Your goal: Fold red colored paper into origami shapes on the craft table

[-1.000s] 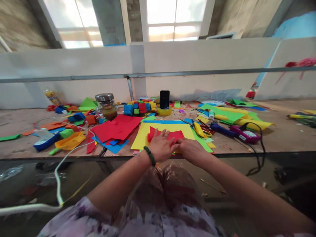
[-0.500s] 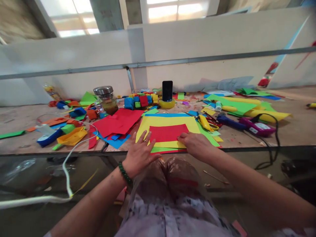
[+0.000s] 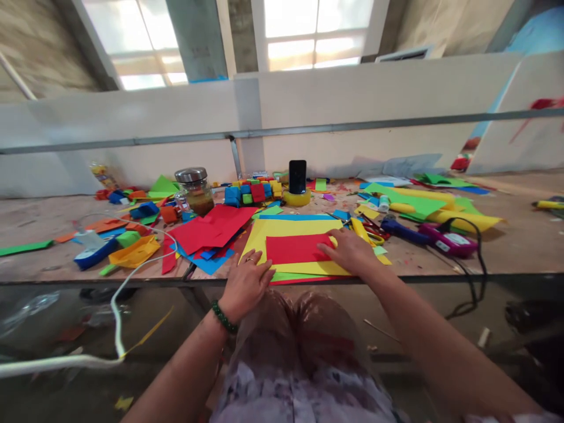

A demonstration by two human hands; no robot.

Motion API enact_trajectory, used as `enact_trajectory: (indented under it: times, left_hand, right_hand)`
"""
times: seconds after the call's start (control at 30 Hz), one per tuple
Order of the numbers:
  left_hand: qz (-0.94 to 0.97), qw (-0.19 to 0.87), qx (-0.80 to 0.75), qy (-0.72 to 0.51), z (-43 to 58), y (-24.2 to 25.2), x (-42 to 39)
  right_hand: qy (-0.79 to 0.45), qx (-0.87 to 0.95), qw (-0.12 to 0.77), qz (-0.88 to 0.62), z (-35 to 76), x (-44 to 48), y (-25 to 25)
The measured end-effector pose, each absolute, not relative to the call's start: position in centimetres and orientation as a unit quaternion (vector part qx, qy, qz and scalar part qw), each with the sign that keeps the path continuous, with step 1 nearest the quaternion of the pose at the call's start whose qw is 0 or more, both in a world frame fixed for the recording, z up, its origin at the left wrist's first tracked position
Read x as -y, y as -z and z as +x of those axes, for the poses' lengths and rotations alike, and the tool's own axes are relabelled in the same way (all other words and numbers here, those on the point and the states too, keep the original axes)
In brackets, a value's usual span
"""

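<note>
A red paper rectangle point(image 3: 293, 249) lies on a larger yellow sheet point(image 3: 259, 232) at the table's front edge. My left hand point(image 3: 248, 281) rests with fingers extended at the lower left corner of the red paper, over the yellow sheet. At the right end of the red paper is my right hand point(image 3: 350, 251), its fingers spread and the tips touching the paper. Beneath the yellow sheet, edges of green, red and blue sheets stick out. Yellow-handled scissors point(image 3: 362, 231) lie just beyond my right hand.
Red sheets point(image 3: 215, 228) lie to the left, near a lidded glass jar point(image 3: 196, 191). Folded paper cubes point(image 3: 253, 192) and a phone point(image 3: 297, 176) on a yellow tape roll point(image 3: 296, 198) stand behind. At right are a blue-and-purple tool point(image 3: 449, 239) and a glue stick point(image 3: 383, 204).
The right hand's fingers have spread from a closed grip and moved slightly up the red paper's right end. The left hand's fingers are closer together. The red paper's top edge looks straighter.
</note>
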State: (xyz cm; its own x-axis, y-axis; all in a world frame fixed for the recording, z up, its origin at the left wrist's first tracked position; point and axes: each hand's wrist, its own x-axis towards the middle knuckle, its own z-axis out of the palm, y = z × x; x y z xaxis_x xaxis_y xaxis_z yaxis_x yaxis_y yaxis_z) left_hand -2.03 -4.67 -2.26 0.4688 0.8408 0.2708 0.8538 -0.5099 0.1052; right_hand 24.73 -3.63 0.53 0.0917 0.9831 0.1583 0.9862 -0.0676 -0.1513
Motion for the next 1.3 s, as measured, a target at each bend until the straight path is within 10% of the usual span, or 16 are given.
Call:
enact_trajectory:
  times: [0.37,0.6,0.8,1.3]
  left_hand:
    - [-0.828,0.004,0.473,0.302,-1.8,5.4,6.8]
    - [-0.659,-0.328,0.440,0.514,-2.2,4.0,6.8]
    - [-0.479,-0.634,0.356,0.492,-0.1,1.1,7.6]
    - [-0.457,-0.649,0.321,0.517,0.7,-0.1,8.7]
  right_hand:
    - [-0.160,0.624,0.204,-0.737,26.7,2.4,-0.3]
    - [-0.384,0.539,0.499,-0.559,26.0,9.0,-1.0]
    - [-0.455,0.434,0.578,-0.520,25.5,13.2,0.8]
    - [-0.443,0.334,0.574,-0.602,24.7,15.9,-0.1]
